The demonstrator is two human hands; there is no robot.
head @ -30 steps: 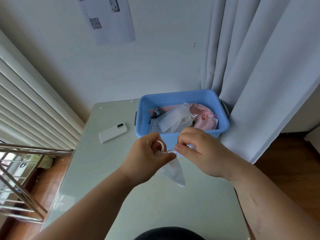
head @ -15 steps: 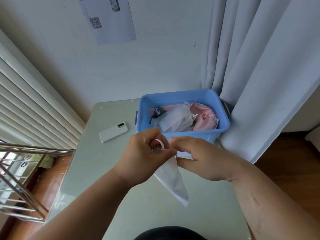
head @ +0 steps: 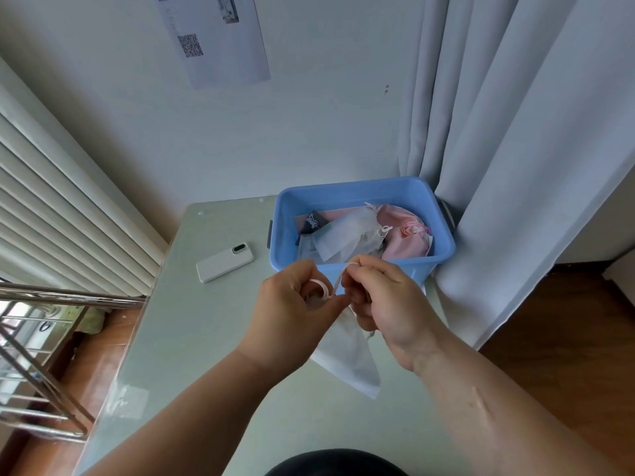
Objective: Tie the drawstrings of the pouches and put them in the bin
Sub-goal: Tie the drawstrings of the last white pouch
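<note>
Hanging below both hands, white pouch (head: 347,355), left hand (head: 292,314) and right hand (head: 385,300) pinching drawstring (head: 335,285)

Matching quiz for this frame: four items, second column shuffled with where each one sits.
1 white fabric drawstring pouch
2 white rectangular phone
3 pink fabric pouch
4 blue plastic bin

A inside the bin
B against the pale curtain
C flat on the table, left of the bin
D hanging from left hand and right hand

Pairs: 1-D, 2-C, 3-A, 4-B

home room: curtain (head: 515,132), drying rack (head: 41,372)
</note>
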